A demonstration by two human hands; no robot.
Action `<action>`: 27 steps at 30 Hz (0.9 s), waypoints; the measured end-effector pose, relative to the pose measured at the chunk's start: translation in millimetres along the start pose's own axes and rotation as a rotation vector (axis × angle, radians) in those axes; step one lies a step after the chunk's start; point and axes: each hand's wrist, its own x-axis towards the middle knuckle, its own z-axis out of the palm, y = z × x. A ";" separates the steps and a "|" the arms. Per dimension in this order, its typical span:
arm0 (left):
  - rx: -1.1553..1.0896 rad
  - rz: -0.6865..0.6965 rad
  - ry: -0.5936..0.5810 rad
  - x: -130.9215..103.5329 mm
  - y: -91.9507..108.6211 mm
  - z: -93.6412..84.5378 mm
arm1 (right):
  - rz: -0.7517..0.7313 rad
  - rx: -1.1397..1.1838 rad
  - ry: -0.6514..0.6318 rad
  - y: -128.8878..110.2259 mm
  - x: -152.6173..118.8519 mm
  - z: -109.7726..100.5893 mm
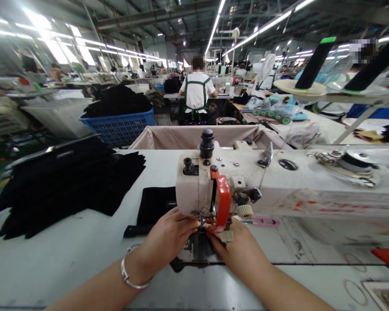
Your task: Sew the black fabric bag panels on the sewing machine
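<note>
Two hands meet under the sewing machine (233, 185) head: left hand (168, 242) and right hand (238, 250), fingers curled, pinch at the needle area (202, 221) directly ahead; what they grip is hidden. Black fabric (155, 205) lies left on the desk (68, 259).

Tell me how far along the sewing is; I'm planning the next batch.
Nothing finished can be told apart. In hand: left hand and right hand work at the needle of the sewing machine, a black piece just behind the left hand. A stack of black fabric lies to the left.
</note>
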 end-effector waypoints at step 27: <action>0.051 0.113 0.171 -9.7 -28.0 15.5 | 0.064 -0.137 -0.067 -3.2 8.6 14.1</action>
